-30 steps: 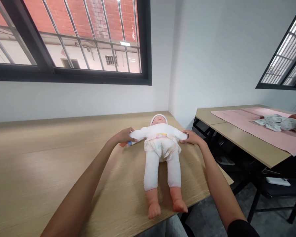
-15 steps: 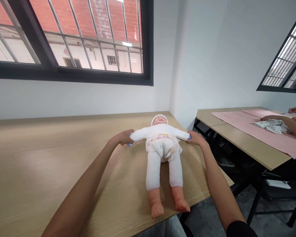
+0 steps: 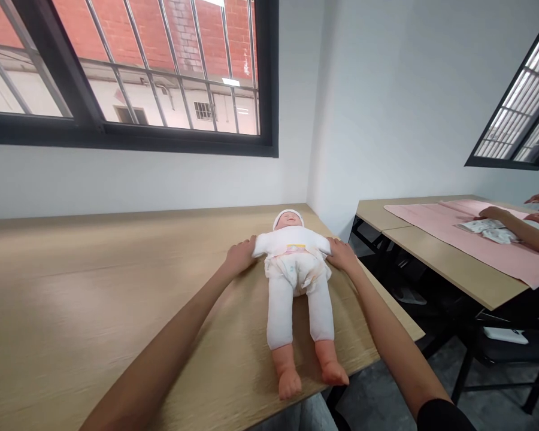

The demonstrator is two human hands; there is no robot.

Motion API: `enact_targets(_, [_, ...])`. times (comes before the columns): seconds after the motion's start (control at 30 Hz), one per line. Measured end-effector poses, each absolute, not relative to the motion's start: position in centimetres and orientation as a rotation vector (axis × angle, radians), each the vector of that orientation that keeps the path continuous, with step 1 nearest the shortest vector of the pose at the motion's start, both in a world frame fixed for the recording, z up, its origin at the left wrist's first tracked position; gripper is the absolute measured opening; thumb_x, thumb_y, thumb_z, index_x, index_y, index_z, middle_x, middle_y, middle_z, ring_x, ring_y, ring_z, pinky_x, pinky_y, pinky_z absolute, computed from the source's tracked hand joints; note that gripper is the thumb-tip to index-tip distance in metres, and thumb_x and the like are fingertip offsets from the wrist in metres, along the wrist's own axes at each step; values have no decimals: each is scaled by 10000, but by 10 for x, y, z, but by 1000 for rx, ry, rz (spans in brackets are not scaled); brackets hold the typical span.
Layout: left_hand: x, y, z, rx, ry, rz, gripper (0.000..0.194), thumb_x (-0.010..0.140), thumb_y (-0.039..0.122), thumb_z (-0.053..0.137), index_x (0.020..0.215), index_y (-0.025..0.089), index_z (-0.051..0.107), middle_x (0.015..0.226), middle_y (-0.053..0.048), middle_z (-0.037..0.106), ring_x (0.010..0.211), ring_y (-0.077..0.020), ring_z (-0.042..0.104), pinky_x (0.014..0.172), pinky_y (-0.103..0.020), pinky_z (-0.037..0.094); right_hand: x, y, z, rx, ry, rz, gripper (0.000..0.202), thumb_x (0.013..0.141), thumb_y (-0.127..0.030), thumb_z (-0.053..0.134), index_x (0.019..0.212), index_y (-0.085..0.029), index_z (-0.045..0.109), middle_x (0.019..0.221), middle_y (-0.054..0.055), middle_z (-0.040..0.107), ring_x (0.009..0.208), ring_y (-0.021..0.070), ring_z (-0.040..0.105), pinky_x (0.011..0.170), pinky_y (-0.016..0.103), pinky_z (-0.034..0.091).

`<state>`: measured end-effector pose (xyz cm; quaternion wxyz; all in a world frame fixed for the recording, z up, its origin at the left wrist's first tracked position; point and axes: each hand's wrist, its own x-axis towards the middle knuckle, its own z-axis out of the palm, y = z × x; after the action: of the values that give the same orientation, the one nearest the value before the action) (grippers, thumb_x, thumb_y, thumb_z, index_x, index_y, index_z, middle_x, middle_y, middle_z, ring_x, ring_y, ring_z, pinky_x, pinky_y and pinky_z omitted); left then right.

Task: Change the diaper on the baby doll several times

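Bench (image 3: 94, 287) first: plenty of bare surface left, little on the right, so I'd watch drift toward the right edge. Doll (image 3: 300, 275) lies face up at the right end of it, head far, feet (image 3: 290, 384) close to the near edge; sliding it slightly farther in would be safer. Its nappy (image 3: 296, 266) sits roughly between the two arms, so trunk looks about square. Left hand (image 3: 242, 254) is on the left sleeve (image 3: 261, 242), right hand (image 3: 342, 254) on the right one. Fingers look wrapped around both lower arms, holding them; the doll's own hands are hidden, thumbs too, grip force can't be told. For good handling: match force side to side, support along the forearm rather than tugging the cuff, bend gently, arms low, no twist at the shoulders.
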<state>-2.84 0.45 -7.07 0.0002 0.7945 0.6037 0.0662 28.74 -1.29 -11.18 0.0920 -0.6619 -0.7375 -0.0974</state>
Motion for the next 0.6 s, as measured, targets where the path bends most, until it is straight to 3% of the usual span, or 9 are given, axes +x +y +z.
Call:
enact_targets(0.2, [-39,10,-71,2468,1930,134,348,842,350,477,1151,193,452,1126,-141,626,993,-267,606,793,-330,436,290,-12,-113,-2089,-2145,-338,345,849,-128,400,1191,-133,449,1178,150,571,1044,264,540,783,323,367])
enact_targets(0.6, [-56,23,-63,2392,1923,-45,505,709,258,589,1186,199,434,1130,-132,624,976,-283,614,748,-328,461,296,-12,-111,-2213,-2076,-334,339,794,-45,413,1124,-91,478,1088,171,606,991,276,564,831,362,320])
